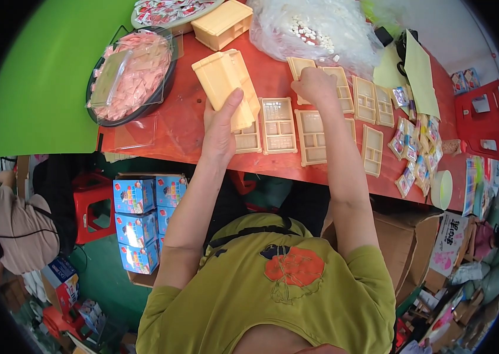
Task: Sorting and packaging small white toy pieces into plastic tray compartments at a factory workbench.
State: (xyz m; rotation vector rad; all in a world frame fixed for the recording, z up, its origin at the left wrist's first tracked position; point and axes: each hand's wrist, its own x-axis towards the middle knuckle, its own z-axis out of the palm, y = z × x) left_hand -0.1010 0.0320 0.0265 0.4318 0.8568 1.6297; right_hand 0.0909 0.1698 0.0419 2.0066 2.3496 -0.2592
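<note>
Green shirt (243, 265), lower centre; upper centre, left hand (220, 131) grips stacked trays (218, 74), right hand (315, 87) bunched over a tray (298, 64), hold unclear. Likely light, stiff, crackable: best pinched by the edges.

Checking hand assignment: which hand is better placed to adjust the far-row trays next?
Right, probably: the right hand is over the far-row trays, while the left hand is occupied, gripping a stack of trays farther left.

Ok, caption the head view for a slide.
Left hand holds stacked beige trays; right hand is over compartment trays on a red table.
</note>
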